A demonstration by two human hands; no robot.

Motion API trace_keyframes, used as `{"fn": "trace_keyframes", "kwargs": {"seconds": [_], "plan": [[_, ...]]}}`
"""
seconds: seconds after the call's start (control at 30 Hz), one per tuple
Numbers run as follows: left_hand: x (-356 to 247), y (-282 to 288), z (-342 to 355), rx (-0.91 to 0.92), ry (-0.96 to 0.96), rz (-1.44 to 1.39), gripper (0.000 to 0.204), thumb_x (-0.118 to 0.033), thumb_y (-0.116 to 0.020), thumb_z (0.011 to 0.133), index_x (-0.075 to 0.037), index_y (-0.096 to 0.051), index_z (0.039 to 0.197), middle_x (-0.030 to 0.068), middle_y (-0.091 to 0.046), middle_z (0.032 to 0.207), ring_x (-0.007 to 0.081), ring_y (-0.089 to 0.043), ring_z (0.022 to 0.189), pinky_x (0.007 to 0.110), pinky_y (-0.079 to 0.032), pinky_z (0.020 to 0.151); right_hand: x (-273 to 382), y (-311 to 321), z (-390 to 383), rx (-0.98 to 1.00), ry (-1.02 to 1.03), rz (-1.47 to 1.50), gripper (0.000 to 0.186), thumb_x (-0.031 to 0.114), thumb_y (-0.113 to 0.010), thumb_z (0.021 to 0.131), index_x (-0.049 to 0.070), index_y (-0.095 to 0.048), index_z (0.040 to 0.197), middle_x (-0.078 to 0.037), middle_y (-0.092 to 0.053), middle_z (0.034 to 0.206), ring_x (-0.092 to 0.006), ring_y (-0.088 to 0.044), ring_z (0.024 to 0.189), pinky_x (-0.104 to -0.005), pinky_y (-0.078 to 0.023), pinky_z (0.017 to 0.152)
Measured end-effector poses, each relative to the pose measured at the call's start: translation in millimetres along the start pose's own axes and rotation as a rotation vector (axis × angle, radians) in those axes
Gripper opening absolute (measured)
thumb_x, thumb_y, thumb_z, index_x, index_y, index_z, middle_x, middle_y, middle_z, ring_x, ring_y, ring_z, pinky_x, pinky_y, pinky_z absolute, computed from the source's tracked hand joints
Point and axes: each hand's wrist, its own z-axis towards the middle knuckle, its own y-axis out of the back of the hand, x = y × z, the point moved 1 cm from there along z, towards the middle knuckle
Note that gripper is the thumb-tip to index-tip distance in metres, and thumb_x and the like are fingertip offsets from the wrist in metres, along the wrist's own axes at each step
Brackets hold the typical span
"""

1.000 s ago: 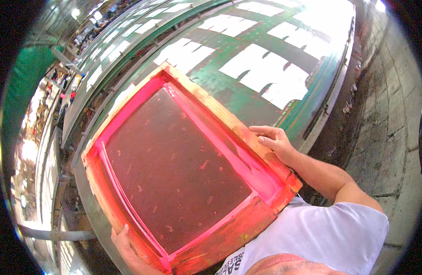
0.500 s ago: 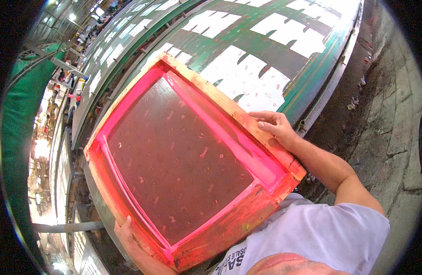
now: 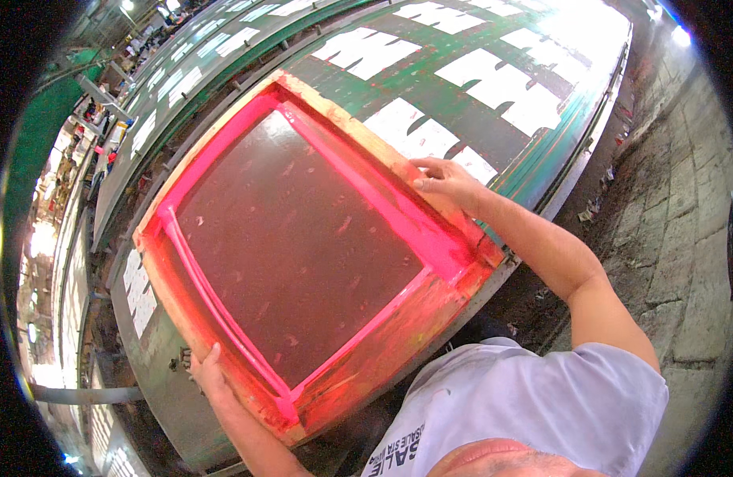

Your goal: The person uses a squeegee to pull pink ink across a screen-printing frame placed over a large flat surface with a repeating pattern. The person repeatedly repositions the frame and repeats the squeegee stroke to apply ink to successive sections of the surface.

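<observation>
Between both hands I hold a wooden screen-printing frame (image 3: 376,151), its rim stained red and orange. The dark mesh (image 3: 295,246) shows small faint motifs, and bright pink ink (image 3: 398,211) lines the inner edges, thickest along the right side. My left hand (image 3: 209,375) is closed on the left rim close to the near corner. On the opposite rim my right hand (image 3: 452,184) grips, its fingers bent over the wood. The frame covers part of a long table, and I cannot tell whether it touches the surface.
White cut panels (image 3: 493,83) lie in rows on the long green-stained table (image 3: 533,171). Another long table (image 3: 195,103) with white panels runs along the left. A pipe (image 3: 88,394) is at lower left. Right of the table is a paved floor (image 3: 661,215) with scraps.
The frame has moved slightly left and away from me with both hands on it. Beyond its left edge, a white panel on the table now shows.
</observation>
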Motion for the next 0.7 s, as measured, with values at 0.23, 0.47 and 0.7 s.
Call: {"fn": "trace_keyframes", "kwargs": {"seconds": [0.23, 0.47, 0.7], "plan": [[5, -144, -4, -0.034, 0.062, 0.070, 0.050, 0.004, -0.083, 0.093, 0.003, -0.071, 0.141, 0.0127, -0.078, 0.132, 0.0265, -0.074, 0.116, 0.041, -0.056, 0.108, -66, 96, 36, -0.093, -0.088, 0.153, 0.067, 0.033, -0.082, 0.101, -0.004, -0.065, 0.154, -0.015, -0.074, 0.140, -0.0208, -0.069, 0.126, -0.0368, -0.054, 0.112], [7, -259, -50, -0.012, 0.126, 0.035, 0.050, 0.006, -0.082, 0.094, 0.002, -0.070, 0.142, 0.0135, -0.077, 0.133, 0.0264, -0.075, 0.116, 0.040, -0.057, 0.107, -92, 196, 40, -0.165, -0.162, 0.228, 0.063, 0.035, -0.083, 0.102, -0.002, -0.069, 0.151, -0.013, -0.076, 0.134, -0.0186, -0.071, 0.121, -0.0341, -0.056, 0.106], [4, -305, -104, -0.053, 0.141, 0.077, 0.048, 0.001, -0.082, 0.096, 0.001, -0.070, 0.142, 0.0103, -0.078, 0.130, 0.0239, -0.074, 0.118, 0.039, -0.056, 0.106, -92, 256, 25, -0.164, -0.195, 0.204, 0.060, 0.035, -0.079, 0.105, 0.001, -0.069, 0.152, -0.013, -0.075, 0.137, -0.0206, -0.071, 0.124, -0.0358, -0.055, 0.109]]}}
